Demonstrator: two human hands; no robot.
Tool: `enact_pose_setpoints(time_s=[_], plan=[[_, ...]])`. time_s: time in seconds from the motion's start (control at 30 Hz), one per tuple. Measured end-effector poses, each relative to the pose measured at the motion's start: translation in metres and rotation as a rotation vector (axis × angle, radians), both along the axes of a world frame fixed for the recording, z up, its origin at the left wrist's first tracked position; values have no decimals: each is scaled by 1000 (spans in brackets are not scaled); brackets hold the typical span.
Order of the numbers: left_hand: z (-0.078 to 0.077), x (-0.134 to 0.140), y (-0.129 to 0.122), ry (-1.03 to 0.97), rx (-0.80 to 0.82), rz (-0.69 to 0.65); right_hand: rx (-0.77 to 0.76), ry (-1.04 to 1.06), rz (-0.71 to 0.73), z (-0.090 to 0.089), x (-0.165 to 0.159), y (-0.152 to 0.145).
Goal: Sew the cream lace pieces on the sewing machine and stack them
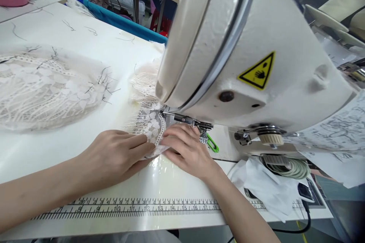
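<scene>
A strip of white lace (148, 121) with a dotted curved border runs under the needle area of a sewing machine (211, 45). My left hand (122, 155) pinches the near end of the lace between thumb and fingers. Close to the presser foot, my right hand (185, 146) has its fingers bent over the lace edge and touching it. Part of the lace is hidden beneath both hands, and the needle tip is hard to make out behind the machine head.
Gathered lace with dark thread ends (51, 87) lies on the left of the white table. A printed ruler (148, 209) follows the front edge. Right of my hands are a green thread snipper (212, 143), crumpled white cloth (265, 186) and a coiled pale band (296, 169).
</scene>
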State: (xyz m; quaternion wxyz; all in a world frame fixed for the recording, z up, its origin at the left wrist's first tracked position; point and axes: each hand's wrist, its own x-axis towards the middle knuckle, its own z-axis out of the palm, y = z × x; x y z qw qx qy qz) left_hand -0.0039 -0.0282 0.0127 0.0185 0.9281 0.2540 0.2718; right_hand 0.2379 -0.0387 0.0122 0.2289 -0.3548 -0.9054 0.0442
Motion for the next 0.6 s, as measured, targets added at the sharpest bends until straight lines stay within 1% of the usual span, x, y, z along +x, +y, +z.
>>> enact_pose_setpoints(time_s=[0.07, 0.17, 0.3, 0.37, 0.47, 0.6], plan=[[0, 0, 0, 33, 44, 11, 61, 2, 3, -1, 1, 0], [-5, -2, -1, 95, 111, 39, 80, 13, 2, -1, 3, -1], [-15, -4, -3, 71, 107, 44, 83, -9, -34, 1, 0, 1], [-18, -5, -3, 57, 99, 43, 104, -19, -26, 1, -2, 2], [-19, -4, -2, 51, 115, 43, 125, -5, 20, 0, -3, 4], [-15, -2, 3, 73, 138, 86, 99, 41, 57, -1, -2, 7]])
